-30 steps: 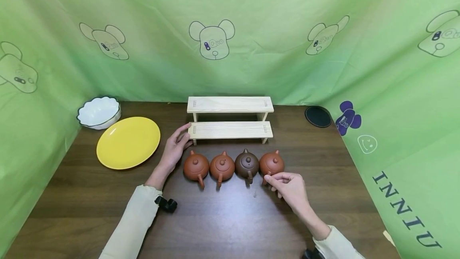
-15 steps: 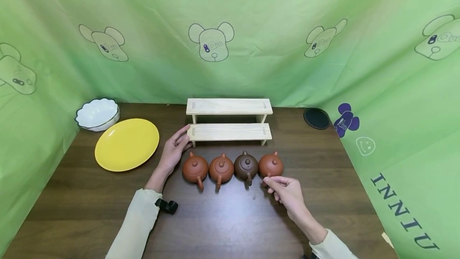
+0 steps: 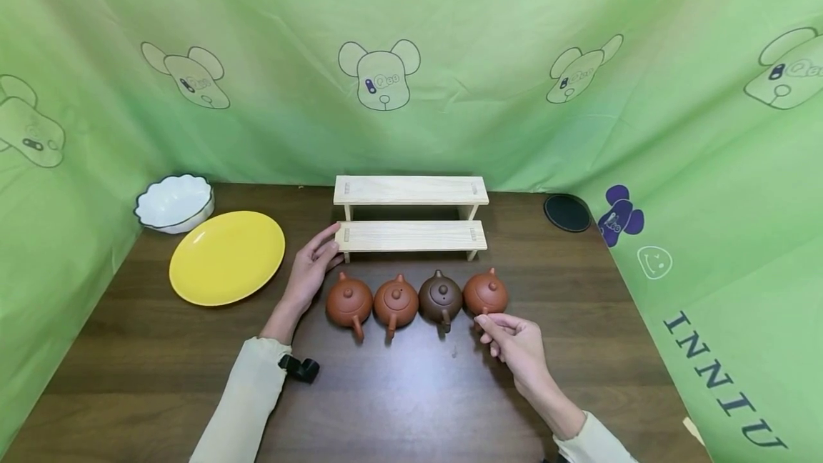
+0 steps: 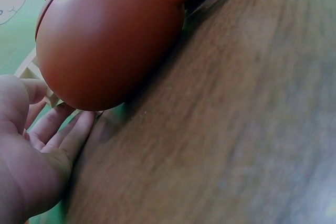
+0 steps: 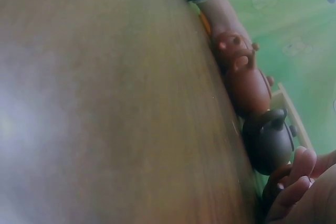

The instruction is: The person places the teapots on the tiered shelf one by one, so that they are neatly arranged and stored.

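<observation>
Brown tabletop [image 3: 386, 406], lower centre. Right hand [image 3: 519, 350], lower right of centre: thumb and fingers pinching the handle of the rightmost reddish-brown teapot [image 3: 485, 293]. Row runs leftward across the centre: dark brown teapot [image 3: 440, 297], second reddish-brown teapot [image 3: 396, 301], leftmost reddish-brown teapot [image 3: 349, 299]; all upright, handles toward frame bottom. Left hand [image 3: 310, 274], left of centre: fingers mostly straight, touching left end of two-tier wooden stand [image 3: 411, 236] behind the row. Yellow plate [image 3: 227, 258] at left, scalloped white bowl [image 3: 175, 203] just past it. Black disc [image 3: 567, 213] right of stand, well apart. Green printed curtain [image 3: 379, 145] at back.
</observation>
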Demonstrator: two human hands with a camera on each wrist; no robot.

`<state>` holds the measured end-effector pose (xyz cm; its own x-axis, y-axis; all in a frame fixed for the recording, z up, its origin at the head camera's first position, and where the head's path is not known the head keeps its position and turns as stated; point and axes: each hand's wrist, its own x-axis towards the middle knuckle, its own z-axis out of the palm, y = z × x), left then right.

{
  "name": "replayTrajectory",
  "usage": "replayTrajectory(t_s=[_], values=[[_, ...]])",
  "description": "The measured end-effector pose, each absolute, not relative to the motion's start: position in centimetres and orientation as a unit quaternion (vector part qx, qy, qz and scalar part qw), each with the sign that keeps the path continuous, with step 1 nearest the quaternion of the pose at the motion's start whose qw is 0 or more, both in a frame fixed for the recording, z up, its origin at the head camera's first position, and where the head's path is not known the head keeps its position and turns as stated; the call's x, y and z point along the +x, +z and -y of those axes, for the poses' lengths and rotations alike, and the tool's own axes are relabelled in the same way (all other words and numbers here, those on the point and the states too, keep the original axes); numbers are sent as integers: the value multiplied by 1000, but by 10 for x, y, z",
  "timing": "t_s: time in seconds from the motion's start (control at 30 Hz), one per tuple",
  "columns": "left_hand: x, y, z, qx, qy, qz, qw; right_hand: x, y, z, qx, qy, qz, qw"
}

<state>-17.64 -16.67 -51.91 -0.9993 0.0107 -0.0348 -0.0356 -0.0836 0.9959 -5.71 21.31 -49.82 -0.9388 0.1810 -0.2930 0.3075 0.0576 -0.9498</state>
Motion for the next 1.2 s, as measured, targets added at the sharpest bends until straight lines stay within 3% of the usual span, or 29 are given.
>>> replayTrajectory(t_s=[0.73,1.2], values=[[-177,-521,168,1,730,-684,9,-69,-473,-221,129,-684,-718,-13],[-177,-523,169,14,727,-686,15,-85,-448,-210,78,-690,-719,-22]])
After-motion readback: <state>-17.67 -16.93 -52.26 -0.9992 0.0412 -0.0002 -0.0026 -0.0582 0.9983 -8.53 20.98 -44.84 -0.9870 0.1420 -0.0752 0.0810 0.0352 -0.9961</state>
